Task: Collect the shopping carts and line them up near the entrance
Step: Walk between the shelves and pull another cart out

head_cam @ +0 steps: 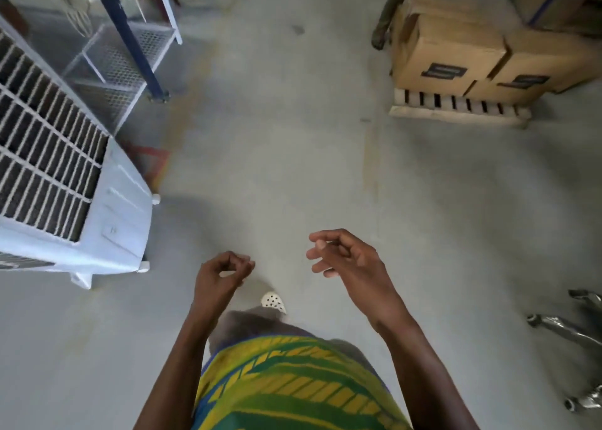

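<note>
Both my hands are raised in front of me over bare grey floor, and neither holds anything. My left hand (221, 271) has its fingers curled in so the tips meet the thumb. My right hand (342, 255) is loosely half-curled, fingers pointing left. A white wire-mesh frame (120, 55) that may be a cart stands at the far left, well beyond both hands, with a dark blue post (133, 43) crossing it. I cannot tell for sure that it is a shopping cart.
A large white air cooler (65, 182) stands close on my left. Cardboard boxes (456, 55) sit on a pale pallet (456, 112) at the far right. Chrome chair legs (566, 330) reach in from the right edge. My white shoe (273, 301) is on the concrete floor (277, 136).
</note>
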The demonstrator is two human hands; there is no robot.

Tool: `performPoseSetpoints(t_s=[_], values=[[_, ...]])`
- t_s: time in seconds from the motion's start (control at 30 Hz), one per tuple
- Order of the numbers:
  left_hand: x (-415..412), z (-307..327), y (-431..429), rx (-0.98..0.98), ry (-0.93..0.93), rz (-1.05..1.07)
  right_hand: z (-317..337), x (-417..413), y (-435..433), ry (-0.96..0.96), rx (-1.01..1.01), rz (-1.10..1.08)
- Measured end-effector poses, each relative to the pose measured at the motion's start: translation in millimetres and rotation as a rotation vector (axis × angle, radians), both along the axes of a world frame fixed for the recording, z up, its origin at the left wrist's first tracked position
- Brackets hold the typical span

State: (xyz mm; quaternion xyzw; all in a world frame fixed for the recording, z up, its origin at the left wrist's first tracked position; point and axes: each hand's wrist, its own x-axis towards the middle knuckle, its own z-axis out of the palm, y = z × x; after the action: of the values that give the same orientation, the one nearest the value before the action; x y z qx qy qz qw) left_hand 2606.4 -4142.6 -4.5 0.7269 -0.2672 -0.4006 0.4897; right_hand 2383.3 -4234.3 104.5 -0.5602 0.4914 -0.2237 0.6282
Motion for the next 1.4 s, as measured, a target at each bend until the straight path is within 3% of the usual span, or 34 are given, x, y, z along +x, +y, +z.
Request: performPoseSetpoints(t_s=[0.23,0.57,0.8,0.97,1.23,1.4], values=[[88,69,-201,-0.174,-0.174,-0.158,8,78,-149,0.003,0.006,-0.078],[181,69,-411,-0.241,-0.071,-0.098,-90,190,-404,0.166,0.094,0.081],[264,84,-570,-0.209,-0.044,0.109,-37,292,-637,0.124,-0.042,0.152],[317,78,-668,-0.206,0.036,0.206,10,369,-756,0.031,-0.136,0.268],[428,22,-855,-0.141,0.205,0.157,-23,482,-899,0.005,-0.096,0.289],[522,34,-1002,-0.155,0.254,0.109,-18,558,-1004,0.072,-0.059,0.29]])
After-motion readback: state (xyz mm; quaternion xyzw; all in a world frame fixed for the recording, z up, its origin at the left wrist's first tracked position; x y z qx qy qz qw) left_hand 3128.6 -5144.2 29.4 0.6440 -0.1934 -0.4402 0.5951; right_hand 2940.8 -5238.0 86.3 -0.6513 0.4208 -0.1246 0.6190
